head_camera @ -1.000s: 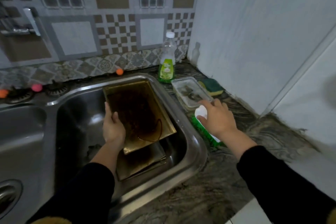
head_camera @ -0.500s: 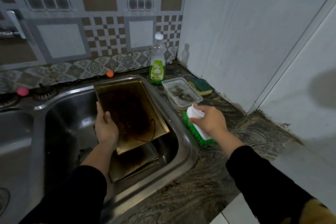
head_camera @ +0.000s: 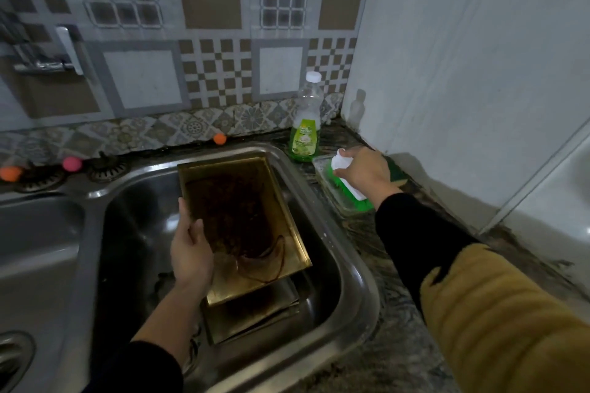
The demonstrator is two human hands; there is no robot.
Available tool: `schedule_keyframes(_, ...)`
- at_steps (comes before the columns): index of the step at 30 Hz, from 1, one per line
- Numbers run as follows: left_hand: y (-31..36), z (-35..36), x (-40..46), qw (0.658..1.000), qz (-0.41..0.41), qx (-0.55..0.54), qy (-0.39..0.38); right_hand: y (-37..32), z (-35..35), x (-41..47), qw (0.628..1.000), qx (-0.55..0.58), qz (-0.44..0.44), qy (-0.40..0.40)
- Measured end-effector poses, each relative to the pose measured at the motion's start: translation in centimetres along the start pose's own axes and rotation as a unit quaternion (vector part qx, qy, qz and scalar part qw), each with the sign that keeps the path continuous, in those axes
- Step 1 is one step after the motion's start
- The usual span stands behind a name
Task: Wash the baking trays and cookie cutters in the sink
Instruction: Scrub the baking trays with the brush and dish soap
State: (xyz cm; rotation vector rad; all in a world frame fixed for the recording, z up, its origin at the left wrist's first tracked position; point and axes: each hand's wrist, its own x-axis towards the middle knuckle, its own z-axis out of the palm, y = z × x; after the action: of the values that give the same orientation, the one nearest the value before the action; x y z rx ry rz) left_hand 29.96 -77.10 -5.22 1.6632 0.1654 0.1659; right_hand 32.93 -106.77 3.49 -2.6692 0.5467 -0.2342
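A brass-coloured baking tray (head_camera: 242,217) with dark burnt residue leans tilted in the steel sink (head_camera: 344,268), on top of another tray (head_camera: 255,313) lying beneath it. My left hand (head_camera: 191,252) grips the tilted tray's left rim. My right hand (head_camera: 364,169) holds a white-handled scrub brush with green bristles (head_camera: 348,191), pressed bristles-down into a clear plastic container (head_camera: 335,198) on the counter right of the sink. No cookie cutters are visible.
A green dish-soap bottle (head_camera: 306,128) stands at the sink's back right corner. A green-yellow sponge (head_camera: 397,174) lies behind the container. Orange (head_camera: 219,138) and pink (head_camera: 72,163) balls sit along the back ledge. A wall closes the right side; a second basin (head_camera: 38,249) lies left.
My right hand lifted the brush off the counter and moved it back onto the clear container. My left hand kept its grip on the tilted tray.
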Motion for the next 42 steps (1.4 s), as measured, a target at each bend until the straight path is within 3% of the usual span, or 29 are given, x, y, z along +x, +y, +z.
schedule_keyframes(5,-1.0,-0.3,0.0,1.000,-0.006,-0.011,0.000,0.5,0.1,1.5,0.995,-0.083,-0.006,-0.063)
schedule_keyframes(9,-1.7,-0.3,0.1,1.000,-0.009,0.008,0.004,0.5,-0.9,2.1,0.992,-0.081,-0.014,-0.095)
schedule_keyframes(15,0.3,0.5,0.0,1.000,-0.008,-0.020,0.010,-4.0,-2.7,0.9,0.996,0.072,-0.055,-0.006)
schedule_keyframes(20,2.2,1.2,-0.3,0.999,0.016,-0.003,0.027,-9.2,0.8,-2.8,0.980,0.157,-0.121,-0.004)
schedule_keyframes(23,2.4,0.9,-0.6,0.999,0.037,0.011,0.030,-11.5,4.1,-3.7,0.975,0.156,-0.160,-0.007)
schedule_keyframes(29,2.5,-0.4,-0.7,0.997,0.066,0.001,0.040,-13.1,5.7,-2.3,0.979,0.130,-0.154,0.040)
schedule_keyframes(36,2.1,-2.0,1.6,0.997,0.045,-0.025,0.057,-8.7,8.6,-12.4,0.960,0.200,-0.192,0.042)
schedule_keyframes(42,3.1,0.8,-1.4,0.996,0.084,-0.026,-0.015,-12.4,5.3,-3.9,0.967,0.174,-0.164,0.090)
